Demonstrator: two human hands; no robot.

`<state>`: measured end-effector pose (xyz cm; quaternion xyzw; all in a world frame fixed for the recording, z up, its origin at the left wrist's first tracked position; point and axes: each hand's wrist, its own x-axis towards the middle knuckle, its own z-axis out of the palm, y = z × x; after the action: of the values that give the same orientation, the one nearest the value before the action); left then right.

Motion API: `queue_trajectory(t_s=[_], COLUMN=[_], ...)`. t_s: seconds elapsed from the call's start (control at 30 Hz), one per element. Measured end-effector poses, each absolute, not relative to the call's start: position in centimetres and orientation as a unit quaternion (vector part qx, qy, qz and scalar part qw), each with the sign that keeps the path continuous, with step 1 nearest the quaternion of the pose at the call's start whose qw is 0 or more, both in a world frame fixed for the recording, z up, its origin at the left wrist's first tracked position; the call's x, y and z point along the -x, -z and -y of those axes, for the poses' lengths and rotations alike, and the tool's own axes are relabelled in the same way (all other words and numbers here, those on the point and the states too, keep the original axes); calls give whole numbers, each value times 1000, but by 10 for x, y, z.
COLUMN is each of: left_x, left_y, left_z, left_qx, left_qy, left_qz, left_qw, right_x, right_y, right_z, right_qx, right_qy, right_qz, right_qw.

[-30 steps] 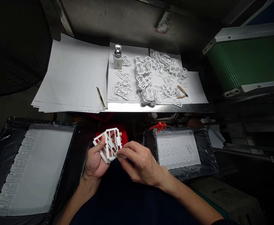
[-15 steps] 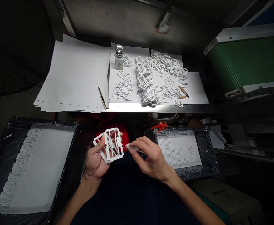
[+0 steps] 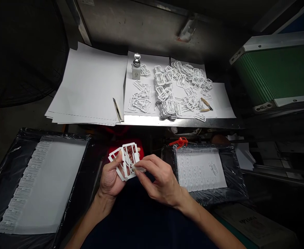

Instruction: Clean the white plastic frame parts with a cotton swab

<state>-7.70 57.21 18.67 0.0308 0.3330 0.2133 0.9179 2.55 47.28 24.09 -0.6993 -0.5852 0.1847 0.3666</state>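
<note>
Between the thumb and fingers of my left hand [image 3: 113,176] are a few thin white plastic frames [image 3: 125,152], overlapping and fanned apart. My right hand [image 3: 158,176] pinches a small white piece [image 3: 141,168], mostly covered by the fingertips, against the lower right edge of the front frame. Its exact shape is too small to tell. Both hands are in front of my dark clothing, below the bench edge.
Heaps of white plastic frames [image 3: 167,103] lie on paper on the bench, near cutters [image 3: 206,104], a knife [image 3: 117,110] and a pump bottle [image 3: 136,71]. Black-wrapped trays stand left [image 3: 74,200] and right [image 3: 233,173]. An orange air gun [image 3: 180,142] hangs above the right tray.
My right hand has moved left, bringing the small white piece from beside the frames to the front frame's lower right edge. The left hand keeps its hold; the view has shifted slightly.
</note>
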Motion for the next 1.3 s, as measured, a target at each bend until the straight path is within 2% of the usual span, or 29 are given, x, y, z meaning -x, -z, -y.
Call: queue_trajectory(t_s=[0.27, 0.5, 0.7, 0.83, 1.07, 1.3], left_x=[78, 80, 79, 78, 75, 75], left_y=[-185, -182, -182, -183, -189, -191], left_z=[-571, -574, -575, -578, -577, -573], left_qx=[-30, -27, -46, -61, -73, -219], left_qy=[-216, -206, -184, -184, -167, -194], left_qz=[-351, -314, -281, -265, -307, -375], left_qw=[910, 926, 941, 945, 934, 880], right_x=[-22, -31, -27, -32, -45, -40], right_y=[-246, -251, -248, -246, -251, -241], right_z=[-478, -464, -470, -468, -465, -462], right_qx=[663, 724, 701, 721, 744, 731], right_qy=[-263, -335, -448, -406, -321, -219], right_qz=[644, 449, 348, 355, 440, 549], right_qw=[275, 403, 432, 435, 387, 341])
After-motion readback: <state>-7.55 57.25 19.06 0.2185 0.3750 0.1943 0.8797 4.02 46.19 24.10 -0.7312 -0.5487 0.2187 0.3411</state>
